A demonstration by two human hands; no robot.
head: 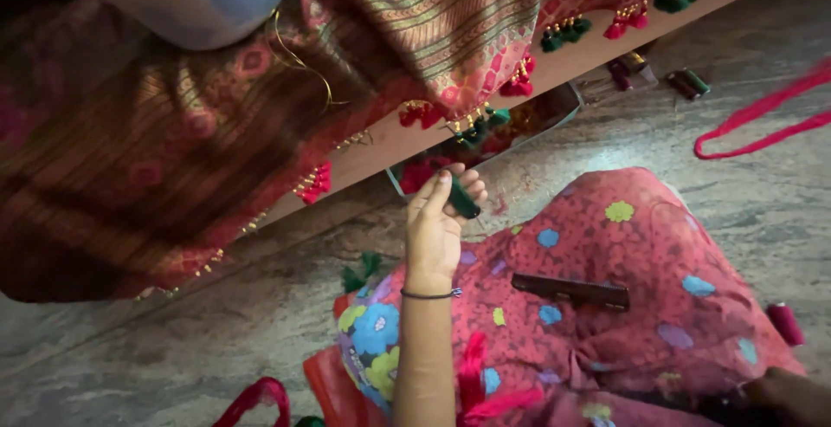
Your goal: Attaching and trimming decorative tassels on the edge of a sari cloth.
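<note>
- Green thread spool (463, 200) sits gripped in the left hand (435, 223), fingers curled round it and thumb pressed along its side.
- The spool is tilted, held up above the person's lap, just in front of a shallow tray (567, 102) on the floor.
- The tray holds red and green bits, too blurred to tell apart.
- A thin dark bangle (431, 294) circles the left wrist.
- The right hand (792, 392) shows only at the lower right corner, resting low by the knee; whether it is open or closed cannot be told.
- A dark flat tool (571, 291) lies on the red floral skirt (658, 254), well apart from the left hand.
- A patterned red and gold cloth (173, 150) drapes over a wooden edge (381, 145) across the upper left.
- Red and green tassels (567, 30) hang along the cloth's border.
- A loose gold thread (299, 63) curls over the cloth near the top.
- More spools (688, 83) lie on the stone floor (173, 340) past the tray.
- A pink spool (786, 323) lies on the floor to the right of the skirt.
- A red cord (762, 119) loops over the floor at the right edge.
</note>
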